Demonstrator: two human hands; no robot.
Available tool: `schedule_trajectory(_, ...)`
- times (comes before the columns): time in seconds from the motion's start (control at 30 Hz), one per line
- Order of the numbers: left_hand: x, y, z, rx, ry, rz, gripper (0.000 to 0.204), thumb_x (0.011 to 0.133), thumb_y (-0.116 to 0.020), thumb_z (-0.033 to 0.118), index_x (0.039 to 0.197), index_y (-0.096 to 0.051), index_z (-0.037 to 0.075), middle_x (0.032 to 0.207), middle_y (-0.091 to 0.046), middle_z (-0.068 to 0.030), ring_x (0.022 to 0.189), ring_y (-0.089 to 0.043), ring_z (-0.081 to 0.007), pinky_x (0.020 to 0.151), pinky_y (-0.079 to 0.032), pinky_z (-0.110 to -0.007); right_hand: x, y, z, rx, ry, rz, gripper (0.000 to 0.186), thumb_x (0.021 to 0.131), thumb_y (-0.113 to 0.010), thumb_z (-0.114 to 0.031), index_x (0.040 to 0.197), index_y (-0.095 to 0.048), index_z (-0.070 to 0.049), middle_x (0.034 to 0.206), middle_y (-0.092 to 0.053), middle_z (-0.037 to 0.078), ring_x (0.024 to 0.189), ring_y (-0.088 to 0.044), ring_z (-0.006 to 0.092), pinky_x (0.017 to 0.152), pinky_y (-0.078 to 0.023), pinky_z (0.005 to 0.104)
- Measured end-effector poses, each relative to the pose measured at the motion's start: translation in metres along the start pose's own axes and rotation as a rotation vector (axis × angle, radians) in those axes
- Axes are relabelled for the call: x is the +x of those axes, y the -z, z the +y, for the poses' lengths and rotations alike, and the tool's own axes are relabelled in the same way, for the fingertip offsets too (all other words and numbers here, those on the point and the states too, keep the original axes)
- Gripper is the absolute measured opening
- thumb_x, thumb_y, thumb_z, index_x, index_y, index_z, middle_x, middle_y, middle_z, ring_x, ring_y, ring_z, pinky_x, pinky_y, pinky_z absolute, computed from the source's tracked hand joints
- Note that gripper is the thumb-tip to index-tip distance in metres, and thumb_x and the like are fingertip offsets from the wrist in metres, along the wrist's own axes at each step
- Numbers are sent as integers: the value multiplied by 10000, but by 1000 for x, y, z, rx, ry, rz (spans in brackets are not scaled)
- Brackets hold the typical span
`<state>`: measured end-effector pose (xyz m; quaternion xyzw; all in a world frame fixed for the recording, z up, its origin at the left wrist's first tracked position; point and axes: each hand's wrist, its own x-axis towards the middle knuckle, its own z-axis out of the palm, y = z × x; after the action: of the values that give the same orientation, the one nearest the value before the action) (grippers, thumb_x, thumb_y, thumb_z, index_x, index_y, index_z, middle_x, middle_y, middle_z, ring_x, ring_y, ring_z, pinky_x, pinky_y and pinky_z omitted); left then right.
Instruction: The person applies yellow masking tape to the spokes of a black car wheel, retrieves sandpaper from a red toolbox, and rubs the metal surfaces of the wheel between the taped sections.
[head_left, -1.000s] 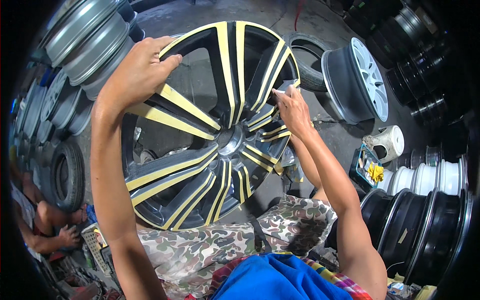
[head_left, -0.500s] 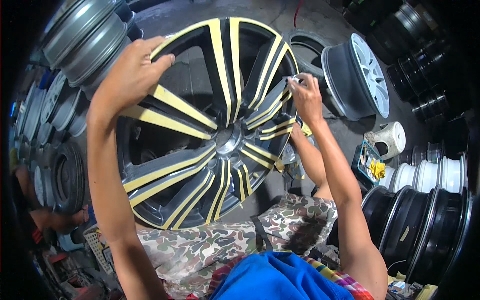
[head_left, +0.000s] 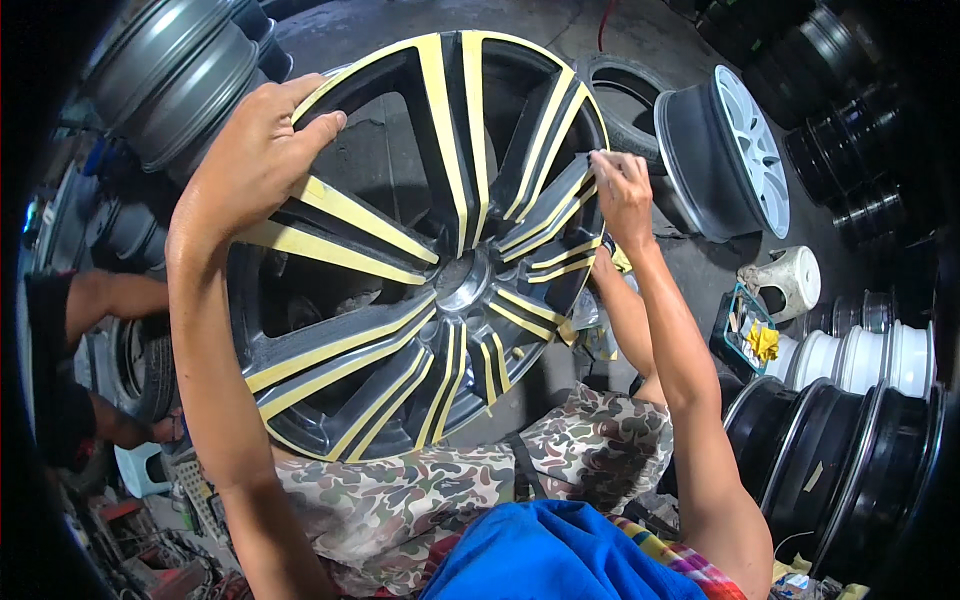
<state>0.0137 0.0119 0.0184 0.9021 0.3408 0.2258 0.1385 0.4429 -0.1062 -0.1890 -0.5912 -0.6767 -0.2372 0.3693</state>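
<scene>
A large black alloy wheel [head_left: 460,283], its spokes faced with strips of yellow masking tape [head_left: 330,220], leans up from my lap. At the upper left, my left hand [head_left: 265,140] grips the wheel's outer edge, thumb in front and fingers reaching over the rim. On the right edge, beside the end of a taped spoke, my right hand [head_left: 625,195] has its fingertips pinched together against the rim. Whatever lies between those fingertips is too small to make out.
Upper right, a silver wheel [head_left: 745,150] stands by a tyre [head_left: 625,100]. Below it are a white stool [head_left: 795,280], a green basket [head_left: 738,335] with a yellow cloth, and a row of rims [head_left: 830,460]. More rims [head_left: 170,70] are stacked upper left. Another person's leg [head_left: 115,300] shows at left.
The wheel has shifted slightly, and my right hand has moved a little to the right along with its edge. At the left, the other person's legs have come further into view.
</scene>
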Motion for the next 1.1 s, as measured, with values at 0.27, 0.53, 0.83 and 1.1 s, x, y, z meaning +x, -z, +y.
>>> schedule_trajectory(0.27, 1, 3, 4, 37, -67, 21, 290, 1060, -651, 176, 1197, -682, -78, 855, -638, -54, 750, -566, -118, 704, -472, -292, -6, -1, 10, -9, -1, -40, 397, 843, -759, 32, 1226, -767, -70, 1123, -718, 91, 1035, -640, 312, 903, -565, 432)
schedule_trajectory(0.53, 7, 4, 0, -76, 8, -68, 274, 1063, -630, 148, 1217, -668, -75, 896, -673, -81, 805, -581, -127, 759, -497, -305, -6, 2, 0, -49, -9, 6, 343, 891, -769, -17, 1221, -797, -107, 1070, -740, 78, 992, -646, 301, 912, -551, 414)
schedule_trajectory(0.83, 3, 2, 7, -127, 44, -52, 271, 1056, -619, 154, 1203, -661, -70, 851, -606, -62, 793, -545, -145, 751, -461, -311, 1, 6, 8, -74, -5, 31, 314, 866, -773, 0, 1164, -801, -95, 1077, -731, 75, 1049, -624, 311, 940, -534, 445)
schedule_trajectory(1.1, -1, 8, 24, -115, 20, -14, 250, 1012, -647, 143, 1139, -663, -72, 789, -579, -79, 744, -512, -148, 723, -448, -325, -19, 41, -37, 346, -368, -50, 171, 965, -721, -80, 1106, -806, -34, 1041, -695, 118, 931, -661, 255, 845, -528, 384)
